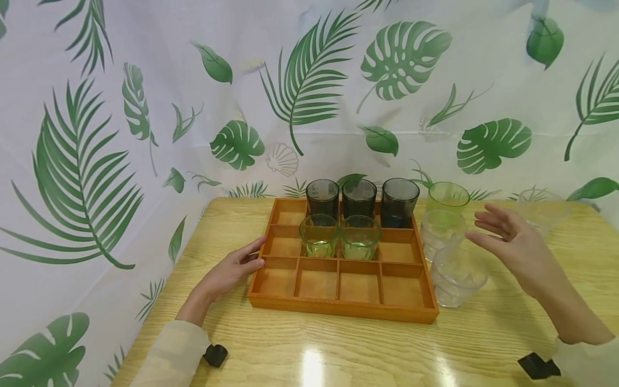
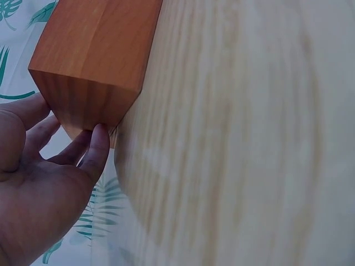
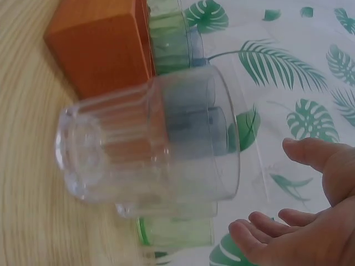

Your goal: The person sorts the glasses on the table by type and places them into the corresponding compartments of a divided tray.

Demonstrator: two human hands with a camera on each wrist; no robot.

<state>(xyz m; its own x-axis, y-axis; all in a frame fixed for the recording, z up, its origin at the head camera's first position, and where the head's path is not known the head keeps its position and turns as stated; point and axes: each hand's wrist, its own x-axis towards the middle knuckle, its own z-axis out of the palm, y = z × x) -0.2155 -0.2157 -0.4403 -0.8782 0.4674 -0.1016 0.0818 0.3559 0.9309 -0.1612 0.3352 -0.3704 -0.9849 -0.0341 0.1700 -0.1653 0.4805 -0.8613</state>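
My left hand [image 1: 232,273] rests its fingers against the left side of a wooden divided tray [image 1: 343,312]; the left wrist view shows the fingertips [image 2: 99,138] at the tray's end wall. Three dark grey glasses [image 1: 399,201] stand in its back row. Two green-tinted glasses [image 1: 360,239] occupy the two middle compartments of the middle row. Right of the tray, my right hand [image 1: 519,250] hovers with spread, slightly bent fingers and nothing in them. Nearest to it are a clear glass [image 3: 111,149], a second clear glass [image 1: 441,236] behind that, and a green glass [image 1: 450,196].
Another clear glass [image 1: 541,209] stands farther right at the back, partly behind the right hand. A leaf-printed cloth [image 1: 309,97] hangs along the back and left edges of the wooden table [image 1: 271,355].
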